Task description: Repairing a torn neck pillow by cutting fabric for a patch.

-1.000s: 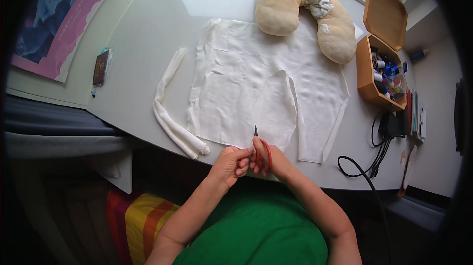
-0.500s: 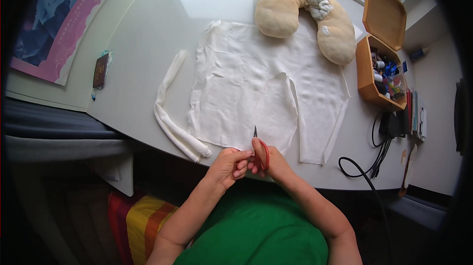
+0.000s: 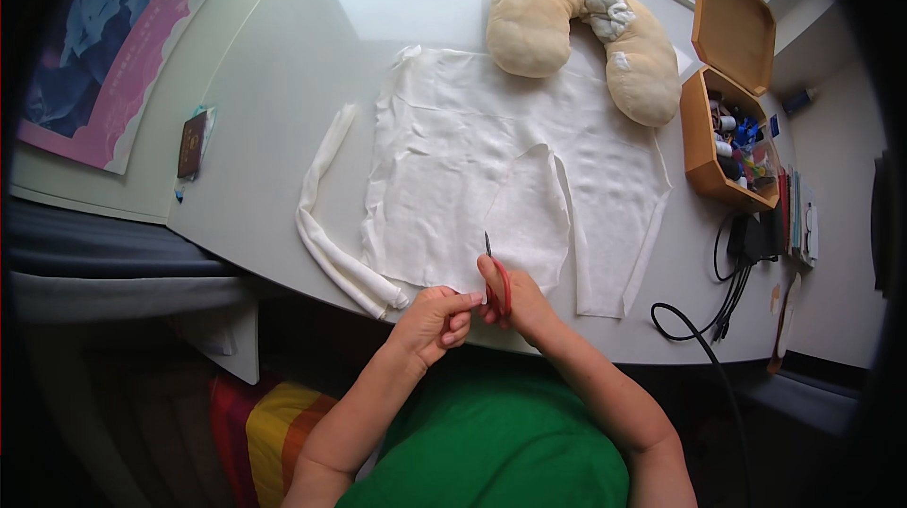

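Observation:
A large piece of thin white fabric (image 3: 425,215) lies over the table, its near edge reaching my hands at the table's front. My left hand (image 3: 435,321) is closed, thumb and forefinger pinching that near edge. In my right hand (image 3: 527,305) is a pair of scissors with red handles (image 3: 504,287), fingers in the loops. Their dark, pointed tip is directed away from me, above the fabric. Both hands are side by side, almost touching. The bit of cloth between them is mostly hidden by my fingers.
A folded white fabric strip (image 3: 316,229) lies left of the cloth. A beige U-shaped neck pillow (image 3: 534,31) with white stuffing showing rests on the far edge. At right stand an open wooden sewing box (image 3: 701,135) and black cables (image 3: 699,330). A small dark-red booklet (image 3: 192,144) sits far left.
The scissors and my right hand have shifted slightly away from me and to the left. My left hand keeps its pinch on the fabric edge.

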Action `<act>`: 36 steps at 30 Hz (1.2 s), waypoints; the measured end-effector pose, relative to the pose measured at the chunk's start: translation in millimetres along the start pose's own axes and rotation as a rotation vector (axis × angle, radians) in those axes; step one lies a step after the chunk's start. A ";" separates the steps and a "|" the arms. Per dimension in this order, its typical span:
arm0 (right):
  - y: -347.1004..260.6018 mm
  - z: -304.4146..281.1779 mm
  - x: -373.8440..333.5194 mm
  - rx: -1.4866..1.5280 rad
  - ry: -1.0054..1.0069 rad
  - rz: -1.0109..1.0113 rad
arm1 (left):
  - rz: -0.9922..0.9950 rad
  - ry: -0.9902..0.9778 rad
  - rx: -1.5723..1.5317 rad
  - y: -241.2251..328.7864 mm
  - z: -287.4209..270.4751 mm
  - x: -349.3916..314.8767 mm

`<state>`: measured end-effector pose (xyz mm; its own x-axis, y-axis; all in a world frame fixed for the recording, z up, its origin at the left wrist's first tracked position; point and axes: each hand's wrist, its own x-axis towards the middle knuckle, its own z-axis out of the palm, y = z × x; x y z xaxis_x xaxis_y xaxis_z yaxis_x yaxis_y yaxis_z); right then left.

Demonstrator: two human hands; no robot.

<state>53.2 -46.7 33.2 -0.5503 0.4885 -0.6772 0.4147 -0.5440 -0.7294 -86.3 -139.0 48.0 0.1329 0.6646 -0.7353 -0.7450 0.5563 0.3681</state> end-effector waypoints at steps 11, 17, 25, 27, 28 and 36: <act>-5.2 4.5 1.4 0.038 0.023 0.018 | -0.028 -0.027 -0.008 1.5 -3.4 -3.9; -10.9 -0.8 10.5 -0.016 0.022 0.003 | -0.024 -0.013 -0.020 0.9 -3.4 -4.1; -6.0 3.3 10.4 0.026 0.070 -0.043 | -0.038 -0.009 -0.007 2.4 -1.6 -5.0; -3.3 5.3 11.7 0.029 0.093 -0.058 | -0.032 -0.006 -0.013 2.0 -2.2 -5.4; -1.6 6.0 13.4 0.041 0.098 -0.071 | -0.032 -0.007 -0.012 2.4 -2.2 -5.5; -17.8 4.6 14.2 0.030 0.062 -0.053 | -0.028 -0.012 -0.014 6.0 -2.9 -8.9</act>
<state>34.7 -33.2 37.0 -0.5248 0.5580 -0.6428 0.3639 -0.5356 -0.7621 -93.9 -143.0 55.1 0.1617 0.6548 -0.7383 -0.7502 0.5676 0.3391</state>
